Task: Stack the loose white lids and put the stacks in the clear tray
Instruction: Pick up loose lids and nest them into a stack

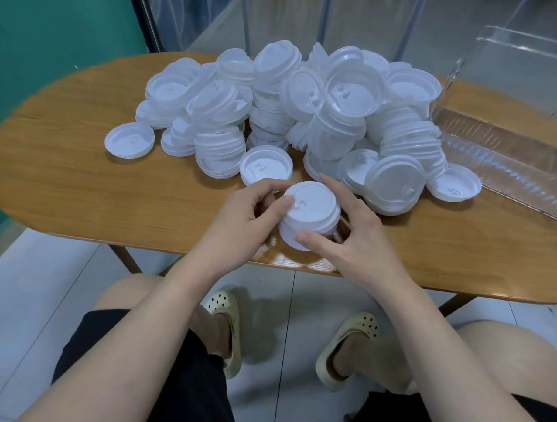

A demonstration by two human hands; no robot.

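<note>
Both hands hold a short stack of lids [309,214]: left hand [239,212] pinches its left side, right hand [350,236] cups the right. I should square the rims before moving to the clear tray [506,158].

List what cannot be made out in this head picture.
- Small stack of white plastic lids held by left hand and right hand: lid count unclear; fingers cover its sides.
- Long clear plastic tray: far end cut off by the right edge.
- Big pile of loose white lids: lower lids hidden by upper ones.
- Oval wooden table: legs mostly hidden beneath it.
</note>
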